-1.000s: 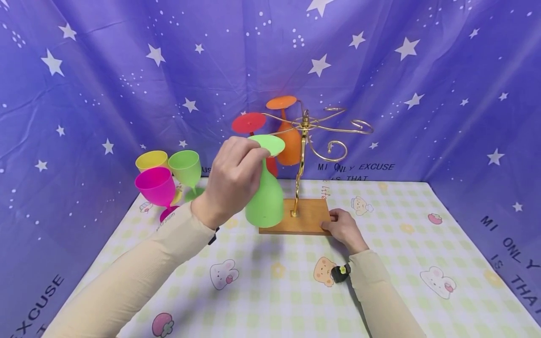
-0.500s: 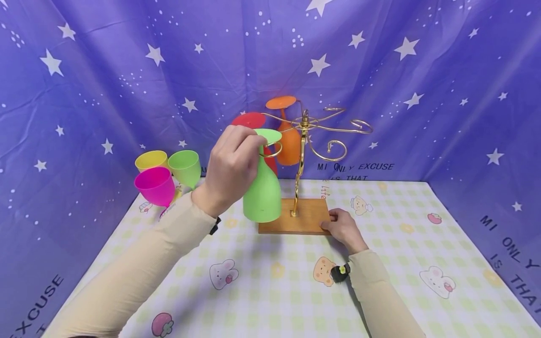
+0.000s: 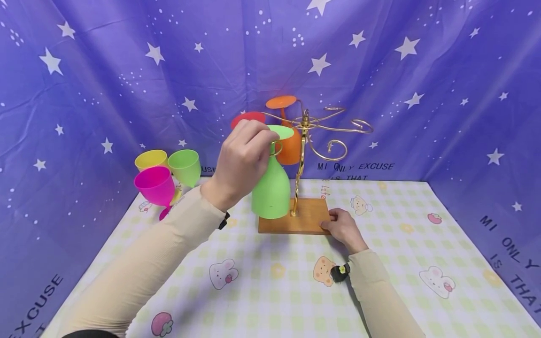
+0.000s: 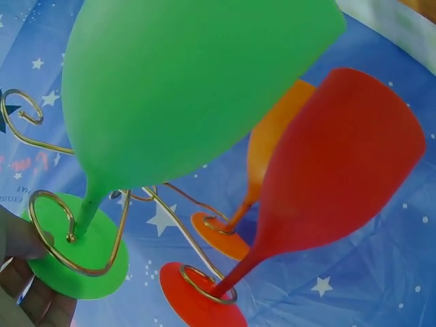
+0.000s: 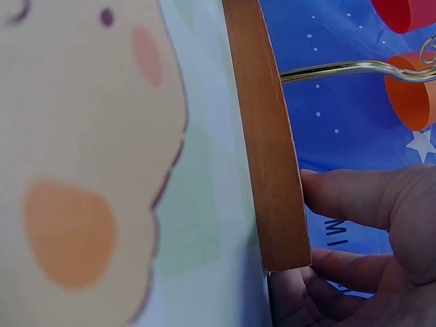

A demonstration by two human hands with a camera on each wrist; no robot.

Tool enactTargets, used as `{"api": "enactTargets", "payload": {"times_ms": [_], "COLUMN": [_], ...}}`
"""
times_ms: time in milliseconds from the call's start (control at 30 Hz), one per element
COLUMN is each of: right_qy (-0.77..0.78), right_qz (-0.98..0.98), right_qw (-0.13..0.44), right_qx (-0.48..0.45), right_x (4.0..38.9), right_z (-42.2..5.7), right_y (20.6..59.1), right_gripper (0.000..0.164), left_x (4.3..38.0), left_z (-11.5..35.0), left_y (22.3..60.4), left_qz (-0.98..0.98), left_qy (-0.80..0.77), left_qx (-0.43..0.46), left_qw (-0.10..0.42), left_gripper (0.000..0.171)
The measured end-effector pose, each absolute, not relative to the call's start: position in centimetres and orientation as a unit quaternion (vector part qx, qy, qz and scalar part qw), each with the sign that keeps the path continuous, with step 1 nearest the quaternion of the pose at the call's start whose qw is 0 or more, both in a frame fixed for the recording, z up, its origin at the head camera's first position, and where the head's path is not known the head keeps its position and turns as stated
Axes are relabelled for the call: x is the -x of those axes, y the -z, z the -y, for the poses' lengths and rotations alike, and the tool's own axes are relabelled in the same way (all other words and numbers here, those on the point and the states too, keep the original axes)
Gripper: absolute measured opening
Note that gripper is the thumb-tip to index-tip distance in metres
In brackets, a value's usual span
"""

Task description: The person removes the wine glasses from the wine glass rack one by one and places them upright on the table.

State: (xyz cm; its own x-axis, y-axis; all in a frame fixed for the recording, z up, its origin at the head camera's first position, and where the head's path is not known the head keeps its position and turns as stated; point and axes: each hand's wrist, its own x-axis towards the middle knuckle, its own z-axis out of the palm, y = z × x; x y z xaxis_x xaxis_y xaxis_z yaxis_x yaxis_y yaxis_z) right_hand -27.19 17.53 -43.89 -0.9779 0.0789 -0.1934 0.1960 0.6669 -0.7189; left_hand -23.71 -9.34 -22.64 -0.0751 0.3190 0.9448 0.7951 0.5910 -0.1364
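- Glass (image 3: 271, 195), green, mouth down, nearly upright, its stem (image 4: 88, 208) inside the near-left curl (image 4: 95, 273) of the rack (image 3: 302, 157).
- Left hand (image 3: 243, 159) is nearer, fingers (image 3: 264, 138) pinching the foot (image 3: 285, 132) from the rack's outer side.
- Right hand (image 3: 344, 228) grips the rack's board (image 3: 310, 216).

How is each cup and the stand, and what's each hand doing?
Held green goblet, upside down
Red goblet, hung upside down
Orange goblet, hung upside down
Yellow goblet, upright
Magenta goblet, upright
Other green goblet, upright
Gold goblet stand, upright, partly filled
Left hand, gripping the held green goblet's foot
Right hand, gripping the wooden base
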Motion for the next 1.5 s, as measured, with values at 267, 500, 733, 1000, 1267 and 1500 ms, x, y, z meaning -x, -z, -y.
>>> {"api": "enactTargets", "payload": {"times_ms": [267, 500, 733, 1000, 1267, 1500], "right_qy": [0.397, 0.401, 0.409, 0.414, 0.41, 0.41], "right_qz": [-0.913, -0.911, -0.908, -0.908, -0.908, -0.908], "right_qw": [0.065, 0.064, 0.063, 0.056, 0.061, 0.065], "right_qx": [-0.071, -0.068, -0.058, -0.044, -0.057, -0.063], "right_x": [27.2, 27.3, 27.2, 27.1, 27.2, 27.3], "right_z": [-17.5, -17.6, -17.7, -17.8, -17.7, -17.7], "right_y": [44.0, 43.9, 43.8, 44.1, 44.1, 43.9], "right_gripper": [0.05, 0.05, 0.051, 0.052, 0.052, 0.052], "left_x": [23.6, 23.0, 21.5, 18.7, 17.5, 18.0], "left_z": [8.2, 7.1, 6.6, 6.7, 7.3, 8.6], "left_y": [22.3, 22.3, 22.7, 24.0, 26.2, 29.2], "left_qz": [0.698, 0.685, 0.648, 0.621, 0.6, 0.632], "left_qy": [0.231, 0.25, 0.266, 0.281, 0.312, 0.335], "left_qx": [0.401, 0.405, 0.418, 0.426, 0.419, 0.375], "left_qw": [0.546, 0.552, 0.578, 0.595, 0.606, 0.59], "left_gripper": [0.022, 0.02, 0.017, 0.014, 0.012, 0.011]}}
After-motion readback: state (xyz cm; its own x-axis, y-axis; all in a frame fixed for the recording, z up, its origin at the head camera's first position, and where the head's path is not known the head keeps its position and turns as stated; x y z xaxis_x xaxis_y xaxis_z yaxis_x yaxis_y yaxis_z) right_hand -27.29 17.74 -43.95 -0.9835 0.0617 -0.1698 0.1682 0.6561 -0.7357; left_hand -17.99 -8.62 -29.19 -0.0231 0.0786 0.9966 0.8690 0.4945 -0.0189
